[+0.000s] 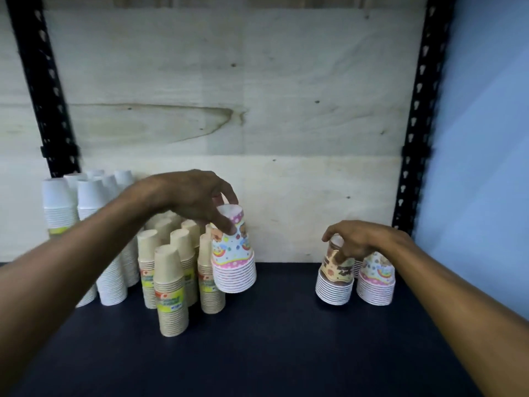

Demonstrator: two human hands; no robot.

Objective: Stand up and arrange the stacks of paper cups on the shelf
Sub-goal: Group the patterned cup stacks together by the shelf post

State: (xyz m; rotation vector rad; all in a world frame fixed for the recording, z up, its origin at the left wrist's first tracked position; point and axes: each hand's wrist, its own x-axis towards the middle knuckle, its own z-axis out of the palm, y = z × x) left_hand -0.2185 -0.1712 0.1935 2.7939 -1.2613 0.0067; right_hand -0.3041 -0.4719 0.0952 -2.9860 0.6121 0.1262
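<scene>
One head-worn wide-angle view looks forward and slightly down into a shelf (pixel 272 353) from its open front edge, close in. It faces the plywood back panel (pixel 229 96) squarely, with a black upright (pixel 415 116) at each back corner; both forearms reach in from the bottom corners.

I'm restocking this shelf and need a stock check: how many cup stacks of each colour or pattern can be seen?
White stacks: at least 5, some hidden behind the left arm
Tan kraft stacks: at least 6, rear ones overlap
Patterned stacks: 3 clear, a fourth partly hidden
Total: at least 14
</scene>
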